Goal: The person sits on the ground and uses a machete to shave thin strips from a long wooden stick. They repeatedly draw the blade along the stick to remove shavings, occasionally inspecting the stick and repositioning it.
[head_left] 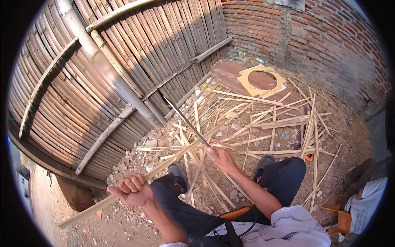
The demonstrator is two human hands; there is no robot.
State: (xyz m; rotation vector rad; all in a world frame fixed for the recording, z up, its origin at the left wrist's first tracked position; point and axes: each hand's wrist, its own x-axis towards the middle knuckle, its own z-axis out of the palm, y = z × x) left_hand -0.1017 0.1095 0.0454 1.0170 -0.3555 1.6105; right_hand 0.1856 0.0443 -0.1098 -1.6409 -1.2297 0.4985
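My left hand is closed in a fist round a long, flat bamboo strip. The strip slants from the lower left up across my knees to the far right. In my right hand is a long-bladed knife, its dark, narrow blade pointing away and to the left. The blade crosses the strip close to my right fist; whether they touch, I cannot tell. My fingers hide the knife's handle. Beyond both hands, several split bamboo strips lie crisscrossed on the stony ground.
A bamboo-slat wall with a thick pole stands at left, a brick wall at the back. A yellowish board with a round hole rests on a brown plank. At lower right is another person beside an orange chair.
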